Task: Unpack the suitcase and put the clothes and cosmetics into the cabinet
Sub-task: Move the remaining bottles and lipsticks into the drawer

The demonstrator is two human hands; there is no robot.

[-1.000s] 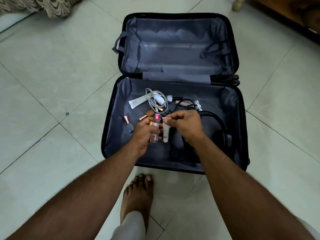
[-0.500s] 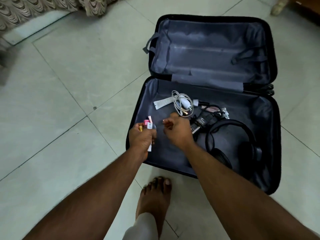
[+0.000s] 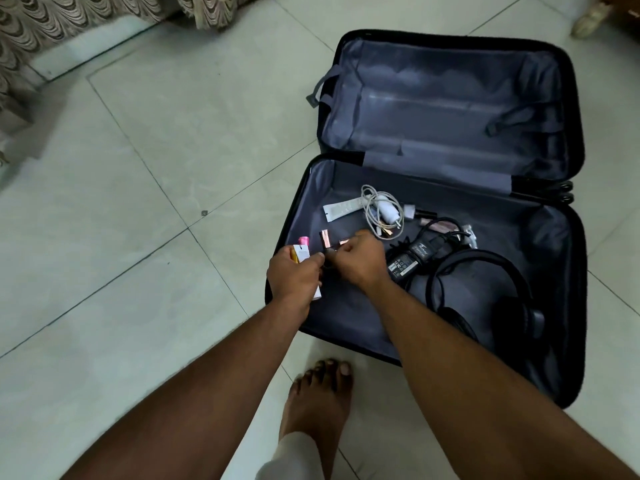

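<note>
Head view: the right fingers are pinching down at something small and dark between the two hands, too hidden to name, just beside a rose-gold lipstick lying on the lining. The right hand is curled over that spot, so whether it already grips anything cannot be told. The left hand is closing round a small bundle of cosmetics: a white tube poking out above and below the fist, a pink cap and a sliver of yellow. A second ago both hands were working together near the middle of the near half, the right one passing a white tube across; now that tube is sitting in the left fist and the right hand is reaching left for the next piece. So the gathering is advancing, item by item, into the left hand. In the suitcase, farther off, a flat white tube is lying under a coiled white charger, with a black adapter and headphones to the right. The far half is holding no clothes, and the cabinet is not in view. By my reading, a few cosmetics are waiting to be collected before any carrying begins.
</note>
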